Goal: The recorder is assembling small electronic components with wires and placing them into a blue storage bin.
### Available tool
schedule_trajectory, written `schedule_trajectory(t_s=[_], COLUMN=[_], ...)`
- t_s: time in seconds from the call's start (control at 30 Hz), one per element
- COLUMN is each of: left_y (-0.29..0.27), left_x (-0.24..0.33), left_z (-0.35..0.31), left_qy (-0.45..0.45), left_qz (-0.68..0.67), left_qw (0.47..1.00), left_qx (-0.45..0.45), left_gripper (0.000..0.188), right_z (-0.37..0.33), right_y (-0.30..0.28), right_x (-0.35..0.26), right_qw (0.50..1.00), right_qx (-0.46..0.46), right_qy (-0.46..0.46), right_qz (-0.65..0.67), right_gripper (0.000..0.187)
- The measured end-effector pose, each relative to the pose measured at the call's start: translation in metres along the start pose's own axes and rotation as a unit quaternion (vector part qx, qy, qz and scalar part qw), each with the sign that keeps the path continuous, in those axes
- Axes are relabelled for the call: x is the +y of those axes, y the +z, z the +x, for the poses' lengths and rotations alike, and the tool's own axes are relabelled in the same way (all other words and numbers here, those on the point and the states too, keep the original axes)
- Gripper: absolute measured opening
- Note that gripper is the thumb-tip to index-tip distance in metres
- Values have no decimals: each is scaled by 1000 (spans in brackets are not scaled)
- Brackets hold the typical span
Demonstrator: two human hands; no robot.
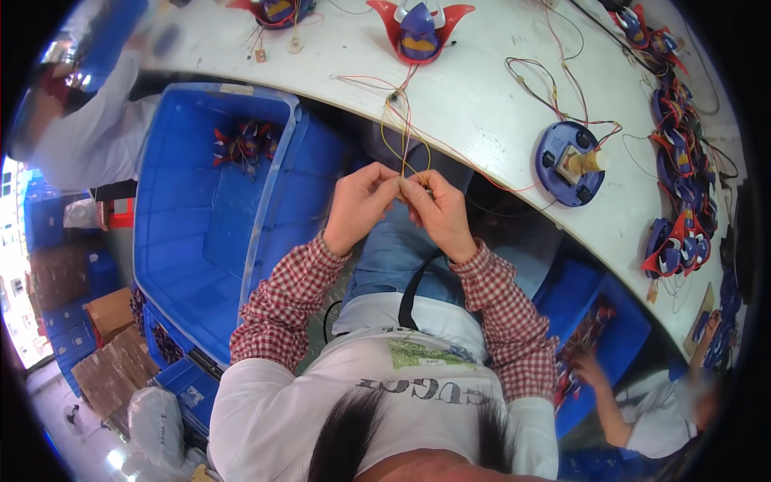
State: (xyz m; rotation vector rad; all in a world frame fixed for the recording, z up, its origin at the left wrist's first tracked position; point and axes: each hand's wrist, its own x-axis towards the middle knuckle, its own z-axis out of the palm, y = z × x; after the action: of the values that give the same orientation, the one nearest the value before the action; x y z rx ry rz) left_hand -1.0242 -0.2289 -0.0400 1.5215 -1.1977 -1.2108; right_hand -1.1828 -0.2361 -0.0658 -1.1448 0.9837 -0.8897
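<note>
My left hand (358,204) and my right hand (442,212) meet above my lap, just off the table's front edge. Both pinch thin wires (404,145) between thumb and fingertips; yellow and red strands show, but the exact ends are hidden by the fingers. The wires run up to a red, blue and white toy part (418,30) on the table, shaped like a horned head with a red collar. To the right lies a round blue base (569,163) with a cream cylindrical piece standing on it, and red and black wires trail from it.
A white table (466,96) curves across the far side. Several similar toy parts (683,193) line its right end. A large blue bin (217,233) with a few parts in it stands at my left. Co-workers sit at left and lower right, one reaching into another blue bin (622,345).
</note>
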Motion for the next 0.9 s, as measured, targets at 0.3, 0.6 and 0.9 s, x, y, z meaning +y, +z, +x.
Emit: schedule_trajectory(t_s=[0.3,0.6,0.9], left_y=[-17,-25,-12], left_x=[47,63,62], left_z=[84,109,110], left_qy=[290,185,212], left_qz=[319,340,455], left_qw=[899,918,863], left_qx=[76,-94,-59], left_gripper=[20,20,22], right_z=[1,6,6], right_y=[-8,-5,0], right_x=[-20,-20,-24], right_qw=[995,995,991], right_qx=[-25,-27,-34], right_qy=[36,20,17], right_qz=[94,93,126], right_gripper=[17,16,15])
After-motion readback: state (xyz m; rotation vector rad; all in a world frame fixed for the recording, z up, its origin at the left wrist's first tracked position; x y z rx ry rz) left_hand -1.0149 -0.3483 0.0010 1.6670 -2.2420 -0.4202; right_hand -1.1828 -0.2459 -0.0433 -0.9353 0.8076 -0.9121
